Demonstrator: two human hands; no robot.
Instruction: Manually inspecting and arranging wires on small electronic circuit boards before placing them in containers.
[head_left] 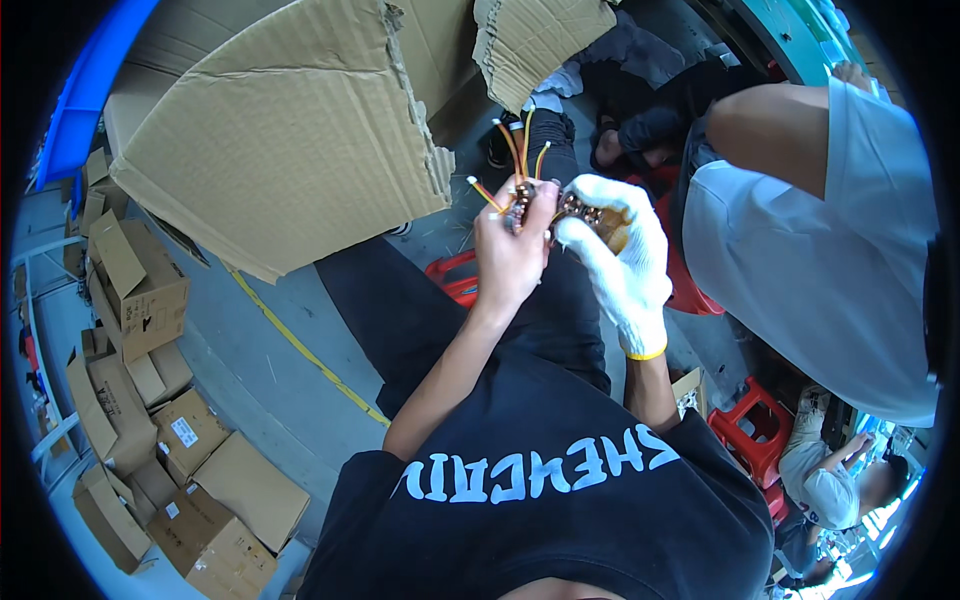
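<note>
My bare left hand (512, 250) is closed round a small copper-coloured wound part, which looks like a motor stator (521, 205). Red and yellow lead wires (524, 150) with small white connectors fan out above it. Close beside it, my right hand (630, 260), in a white knitted glove with a yellow cuff, curls round a second copper-coloured stator (580, 208). The glove has a brownish stain near this part. Both hands meet above my lap, fingertips nearly touching. Fingers hide much of both parts, so whether they are joined I cannot tell.
A large torn cardboard sheet (290, 130) stands ahead at the left, with a smaller flap (540, 45) beyond. Cardboard boxes (200, 530) pile up at far left. Close on my right sits a co-worker in a pale shirt (800, 270). A red stool (750, 425) stands behind them.
</note>
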